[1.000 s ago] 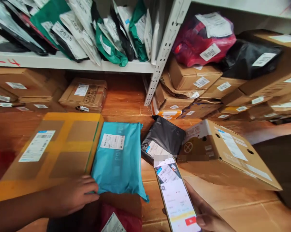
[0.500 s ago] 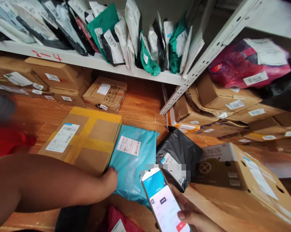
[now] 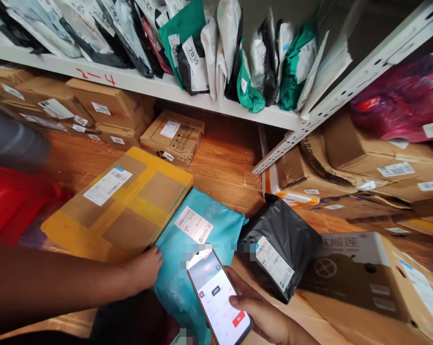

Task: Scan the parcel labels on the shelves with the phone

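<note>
My right hand (image 3: pixel 259 306) holds a smartphone (image 3: pixel 220 299) upright, its lit screen facing me and the thumb resting along its edge. Fingers of my left hand (image 3: pixel 150 268) are curled closed at the left edge of a teal plastic mailing bag (image 3: pixel 222 227), which bears a white shipping label. Behind and left of that hand lies a cardboard box (image 3: pixel 130 230) bound with yellow tape. A black plastic parcel (image 3: pixel 302 230) with a white label lies right of the phone. The phone covers part of the teal bag.
Labelled mailers stand along a white metal shelf (image 3: pixel 216 103) marked 2-4. Cardboard boxes (image 3: pixel 101 108) are stacked beneath it, and more boxes (image 3: pixel 374 153) stand right of the shelf post. A large carton (image 3: pixel 346 273) sits at the right. Something red (image 3: pixel 18 206) is at the left.
The view has shifted, so shelf and boxes appear further right. The teal bag has turned slightly, its near end now lower in view. The phone appears further left, still in my right hand.
</note>
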Available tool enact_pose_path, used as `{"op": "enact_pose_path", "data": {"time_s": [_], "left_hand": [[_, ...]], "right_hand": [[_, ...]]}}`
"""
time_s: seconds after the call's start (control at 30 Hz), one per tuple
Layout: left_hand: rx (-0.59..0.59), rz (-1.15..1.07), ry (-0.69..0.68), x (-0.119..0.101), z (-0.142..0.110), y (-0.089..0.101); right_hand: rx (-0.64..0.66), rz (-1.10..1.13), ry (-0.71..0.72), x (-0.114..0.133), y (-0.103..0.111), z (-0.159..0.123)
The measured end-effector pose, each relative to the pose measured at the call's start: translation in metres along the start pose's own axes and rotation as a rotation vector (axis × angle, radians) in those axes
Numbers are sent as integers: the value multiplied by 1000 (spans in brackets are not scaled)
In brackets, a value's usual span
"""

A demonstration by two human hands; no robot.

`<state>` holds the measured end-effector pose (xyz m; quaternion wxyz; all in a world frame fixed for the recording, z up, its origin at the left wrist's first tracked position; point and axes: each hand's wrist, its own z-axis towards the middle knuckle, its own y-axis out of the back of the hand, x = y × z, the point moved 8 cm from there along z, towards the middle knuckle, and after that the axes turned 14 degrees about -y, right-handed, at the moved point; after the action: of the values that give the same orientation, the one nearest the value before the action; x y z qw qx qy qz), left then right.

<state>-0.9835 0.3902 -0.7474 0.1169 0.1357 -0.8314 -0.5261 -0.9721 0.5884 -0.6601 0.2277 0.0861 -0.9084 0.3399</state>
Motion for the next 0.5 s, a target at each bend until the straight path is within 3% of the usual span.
{"op": "enact_pose_path", "data": {"time_s": [0.13,0.27,0.5], "left_hand": [[-105,-77,-217,-16,-16,35],[-221,-154,-343,-28,-31,63],[-357,-195,-438,-27,-43,75]], "right_hand": [[-11,-40,80,20,-10,8],[-9,-94,122,42,-21,12],[15,-154,134,56,-29,12]]}}
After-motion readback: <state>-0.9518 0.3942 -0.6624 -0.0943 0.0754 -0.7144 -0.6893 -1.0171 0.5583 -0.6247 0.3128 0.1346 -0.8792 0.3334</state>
